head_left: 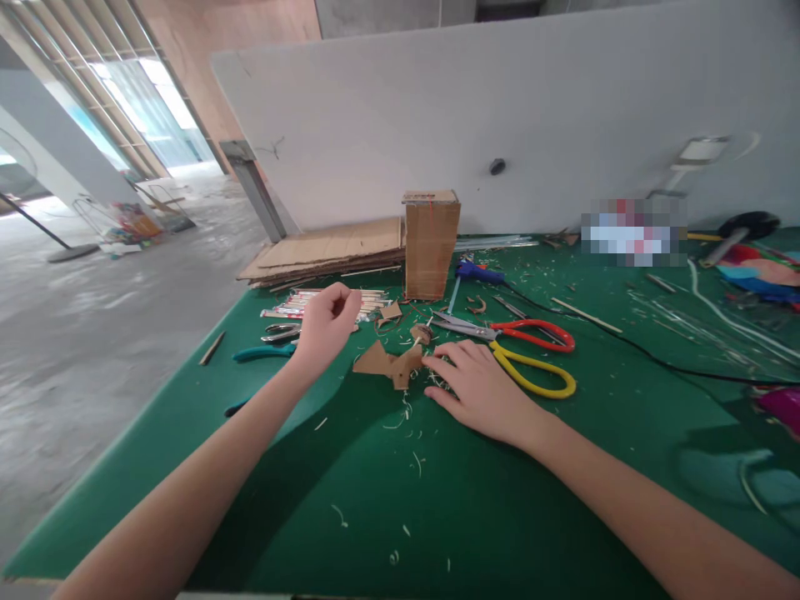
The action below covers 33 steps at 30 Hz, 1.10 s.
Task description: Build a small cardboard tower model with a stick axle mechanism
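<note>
My left hand (pixel 329 323) is raised over the left of the green table, its fingers curled closed. Whatever they may hold is hidden. My right hand (pixel 478 385) rests low with its fingers apart, palm down. Its fingertips are close beside a small cut cardboard piece (pixel 375 360) with angled, wing-like parts; I cannot tell whether they touch. Behind that piece is a small brown cardboard bit (pixel 422 333) with a thin stick by it. Large scissors (pixel 531 333) with one red and one yellow handle lie just beyond my right hand, blades pointing left.
A tall cardboard box (pixel 431 250) stands at the back beside stacked cardboard sheets (pixel 337 247). Wrapped sticks (pixel 293 302) and teal-handled pliers (pixel 266 352) lie left. A blue glue gun (pixel 480 272) trails a black cord (pixel 643 358) rightward. Shavings litter the green table (pixel 375 500).
</note>
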{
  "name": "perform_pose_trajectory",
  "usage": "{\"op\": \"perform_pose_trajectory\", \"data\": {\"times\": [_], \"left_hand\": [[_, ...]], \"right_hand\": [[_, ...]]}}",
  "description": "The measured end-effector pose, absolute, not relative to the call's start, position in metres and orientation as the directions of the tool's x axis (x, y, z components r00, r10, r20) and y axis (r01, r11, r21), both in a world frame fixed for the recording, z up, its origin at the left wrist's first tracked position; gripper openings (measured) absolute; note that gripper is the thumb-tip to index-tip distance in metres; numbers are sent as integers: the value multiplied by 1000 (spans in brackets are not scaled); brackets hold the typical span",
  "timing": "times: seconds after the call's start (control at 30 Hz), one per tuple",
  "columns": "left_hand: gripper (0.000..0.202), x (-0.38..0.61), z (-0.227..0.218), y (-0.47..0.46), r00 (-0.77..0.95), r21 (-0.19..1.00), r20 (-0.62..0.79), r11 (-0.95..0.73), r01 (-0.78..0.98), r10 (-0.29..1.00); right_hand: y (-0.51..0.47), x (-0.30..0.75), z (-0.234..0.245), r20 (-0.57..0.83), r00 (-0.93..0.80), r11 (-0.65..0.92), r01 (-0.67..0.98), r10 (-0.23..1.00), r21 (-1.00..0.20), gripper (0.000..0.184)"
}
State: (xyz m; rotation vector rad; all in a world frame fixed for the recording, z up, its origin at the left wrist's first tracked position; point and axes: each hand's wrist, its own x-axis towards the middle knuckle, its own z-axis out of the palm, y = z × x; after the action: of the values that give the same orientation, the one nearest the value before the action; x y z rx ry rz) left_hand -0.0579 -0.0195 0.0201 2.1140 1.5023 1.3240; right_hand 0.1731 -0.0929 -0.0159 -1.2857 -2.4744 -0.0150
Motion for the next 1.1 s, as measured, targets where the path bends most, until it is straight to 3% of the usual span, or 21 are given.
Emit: {"op": "perform_pose_trajectory", "data": {"times": [0.07,0.17,0.23,0.3,0.43,0.53,0.6,0.7,0.77,0.87,0.97,1.1], "left_hand": [[19,-65,16,-15,150,350,533,-379,857,833],[19,-74,6,-9,305,-53,453,-316,947,838],[22,-79,1,-5,373,-219,425,-307,926,825],[24,-85,-1,-1,393,-281,441,-292,914,807],[29,-95,8,2,338,-253,555,-233,939,760],[31,-101,14,4,241,-153,655,-186,970,716],[31,-104,16,6,242,-85,635,-244,966,734],[33,-101,20,5,461,-28,401,-492,870,792],[36,-97,26,-2,614,26,227,-635,772,756],[44,-90,42,-18,707,145,26,-702,697,707],[50,-85,52,-30,737,285,-221,-681,675,639],[38,-81,45,-34,730,232,-193,-693,683,655]], "right_hand": [[-94,169,-18,307,-539,595,795,784,-122,27],[-94,167,-19,331,-523,586,801,786,-126,23],[-94,167,-19,342,-521,589,797,782,-135,22],[-94,168,-19,340,-533,602,785,775,-143,22],[-94,167,-13,327,-593,660,737,736,-147,30],[-88,159,-5,330,-654,717,687,681,-118,33],[-81,150,0,332,-684,743,663,650,-89,29],[-70,134,0,319,-695,740,672,644,-31,20],[-65,124,-3,311,-685,712,701,660,34,16],[-62,120,-6,310,-665,675,732,679,91,12],[-65,128,-2,313,-652,671,739,691,56,12],[-75,151,6,369,-619,692,715,693,-101,18]]}}
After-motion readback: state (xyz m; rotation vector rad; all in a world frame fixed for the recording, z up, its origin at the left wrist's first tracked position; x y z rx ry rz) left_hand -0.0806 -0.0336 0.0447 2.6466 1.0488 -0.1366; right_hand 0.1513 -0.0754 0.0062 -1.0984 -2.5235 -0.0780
